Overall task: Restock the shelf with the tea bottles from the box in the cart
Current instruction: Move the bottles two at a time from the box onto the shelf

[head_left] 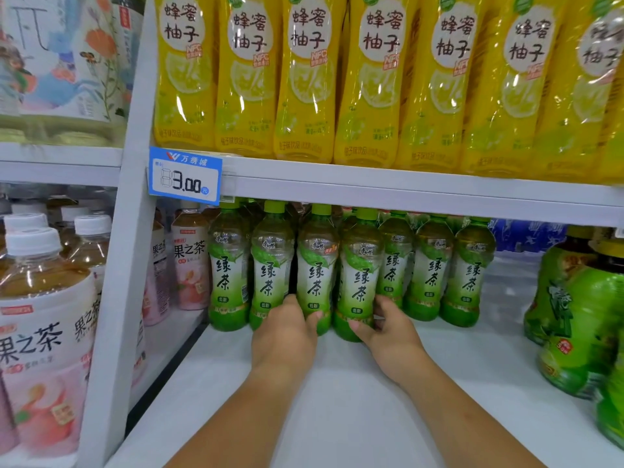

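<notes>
A row of green tea bottles with green caps stands upright on the white lower shelf point(337, 393), more rows behind them. My left hand point(287, 336) wraps the base of the third bottle from the left point(317, 265). My right hand point(388, 329) grips the base of the fourth bottle point(359, 275), which stands slightly forward of the row. Both bottles rest on the shelf. The box and the cart are out of view.
Yellow honey-pomelo bottles point(304, 79) fill the shelf above, its edge carrying a 3.00 price tag point(185, 175). Peach fruit-tea bottles point(190, 265) stand left, past a white upright point(125, 265). Larger green bottles point(580, 315) sit at the right. Bare shelf lies in front.
</notes>
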A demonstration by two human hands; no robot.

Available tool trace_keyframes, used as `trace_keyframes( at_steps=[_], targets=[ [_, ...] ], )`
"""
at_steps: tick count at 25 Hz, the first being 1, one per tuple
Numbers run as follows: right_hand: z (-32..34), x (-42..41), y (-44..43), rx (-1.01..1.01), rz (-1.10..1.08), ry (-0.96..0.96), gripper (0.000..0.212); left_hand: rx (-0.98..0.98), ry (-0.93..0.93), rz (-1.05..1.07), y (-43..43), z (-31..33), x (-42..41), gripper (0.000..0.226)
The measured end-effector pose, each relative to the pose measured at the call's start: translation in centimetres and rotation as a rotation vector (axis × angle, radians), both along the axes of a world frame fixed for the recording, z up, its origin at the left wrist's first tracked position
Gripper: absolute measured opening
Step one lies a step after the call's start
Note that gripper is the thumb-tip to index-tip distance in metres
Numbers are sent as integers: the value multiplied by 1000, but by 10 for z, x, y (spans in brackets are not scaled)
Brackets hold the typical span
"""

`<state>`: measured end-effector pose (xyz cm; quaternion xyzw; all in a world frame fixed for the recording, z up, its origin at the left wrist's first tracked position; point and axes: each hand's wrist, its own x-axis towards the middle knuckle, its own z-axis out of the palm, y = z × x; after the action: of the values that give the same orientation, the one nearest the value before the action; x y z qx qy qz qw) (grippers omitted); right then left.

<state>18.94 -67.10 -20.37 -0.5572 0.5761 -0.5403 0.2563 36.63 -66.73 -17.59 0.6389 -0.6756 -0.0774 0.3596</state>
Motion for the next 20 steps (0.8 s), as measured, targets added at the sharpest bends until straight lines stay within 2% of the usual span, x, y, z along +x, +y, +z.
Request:
trace_keyframes(
  at_steps=[3, 11, 20],
  targets=[
    [1, 0, 1, 4, 2, 19, 54, 41, 0, 8, -5, 4, -4, 50],
    [4, 2, 6, 17, 15, 12, 48, -19, 51, 8, -1, 1, -3, 39],
    [11, 7, 20, 49, 5, 133, 41, -65, 101, -54, 13, 1, 5, 40]
  ],
)
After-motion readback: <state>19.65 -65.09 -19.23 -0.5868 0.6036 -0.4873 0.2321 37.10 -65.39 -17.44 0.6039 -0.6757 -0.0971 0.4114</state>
